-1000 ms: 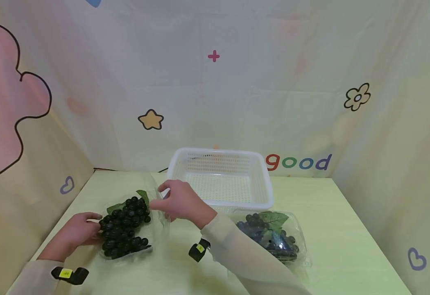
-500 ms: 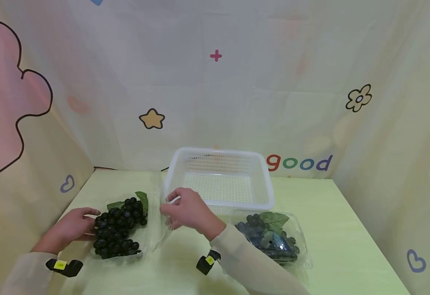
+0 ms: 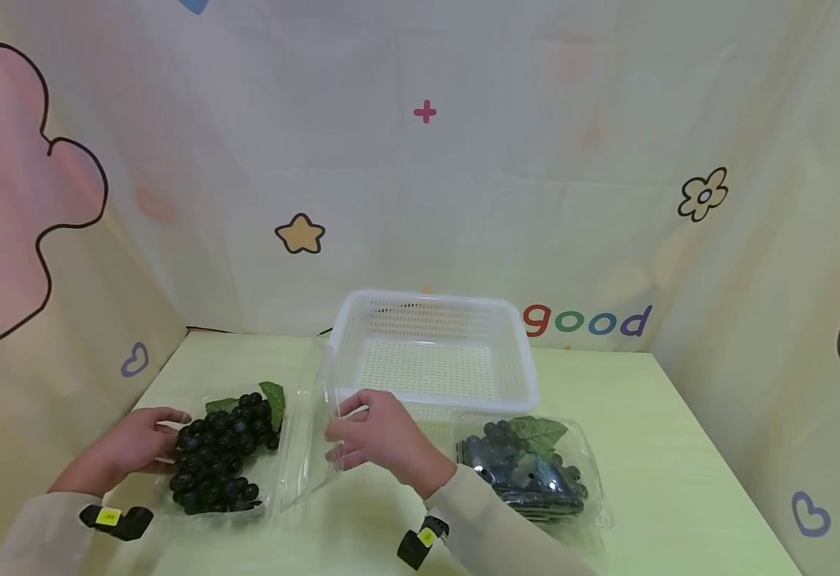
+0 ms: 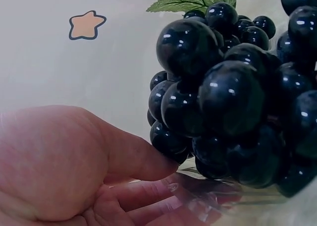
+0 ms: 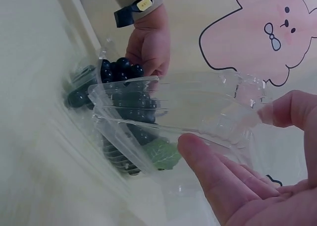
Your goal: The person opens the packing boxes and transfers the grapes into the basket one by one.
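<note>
Right hand (image 3: 380,434) pinches the raised clear lid (image 3: 314,436) while left hand (image 3: 139,440) grips the box (image 3: 267,472) of dark grapes (image 3: 211,456).

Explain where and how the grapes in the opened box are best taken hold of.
Probably from above, around the middle of the grapes: their heaped top lies uncovered in the opened box, while the raised lid blocks the right side. The thin leaves look too flimsy to lift by.

Pale backdrop (image 3: 463,200), orange star (image 3: 300,234), outlined flower (image 3: 704,195), multicoloured "good" lettering (image 3: 590,323)
</note>
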{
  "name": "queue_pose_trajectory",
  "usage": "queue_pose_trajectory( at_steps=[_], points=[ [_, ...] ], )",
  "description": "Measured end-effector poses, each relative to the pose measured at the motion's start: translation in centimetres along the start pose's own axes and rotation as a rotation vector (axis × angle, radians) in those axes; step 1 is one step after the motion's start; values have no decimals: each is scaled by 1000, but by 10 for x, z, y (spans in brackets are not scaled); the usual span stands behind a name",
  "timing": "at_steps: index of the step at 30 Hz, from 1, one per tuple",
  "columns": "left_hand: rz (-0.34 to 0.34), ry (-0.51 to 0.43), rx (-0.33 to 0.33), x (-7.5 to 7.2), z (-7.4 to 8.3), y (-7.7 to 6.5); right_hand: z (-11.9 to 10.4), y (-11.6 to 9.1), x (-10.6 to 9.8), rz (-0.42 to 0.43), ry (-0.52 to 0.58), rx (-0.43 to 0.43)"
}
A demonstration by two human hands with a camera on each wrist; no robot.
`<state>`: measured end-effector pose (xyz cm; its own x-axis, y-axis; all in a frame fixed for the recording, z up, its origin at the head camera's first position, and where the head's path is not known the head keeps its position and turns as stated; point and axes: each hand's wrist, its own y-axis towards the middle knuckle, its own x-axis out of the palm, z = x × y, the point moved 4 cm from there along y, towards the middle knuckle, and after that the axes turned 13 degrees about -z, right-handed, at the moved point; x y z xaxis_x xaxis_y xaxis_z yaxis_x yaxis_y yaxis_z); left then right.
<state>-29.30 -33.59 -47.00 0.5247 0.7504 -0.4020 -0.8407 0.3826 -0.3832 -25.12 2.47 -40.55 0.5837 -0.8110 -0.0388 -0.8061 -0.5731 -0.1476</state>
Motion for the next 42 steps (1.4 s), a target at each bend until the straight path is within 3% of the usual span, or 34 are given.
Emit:
queue_pose_trajectory(
  at_steps=[9, 17, 42],
  points=[
    [1, 49, -18, -4, -1, -5, 17, -11, 7, -31, 119, -24],
    [-25, 29, -56, -11, -6, -9, 28, -21, 16, -54, 207, -35],
    [-53, 28, -83, -14, -7, -15, 79, -35, 27, -10, 413, 7]
  ],
)
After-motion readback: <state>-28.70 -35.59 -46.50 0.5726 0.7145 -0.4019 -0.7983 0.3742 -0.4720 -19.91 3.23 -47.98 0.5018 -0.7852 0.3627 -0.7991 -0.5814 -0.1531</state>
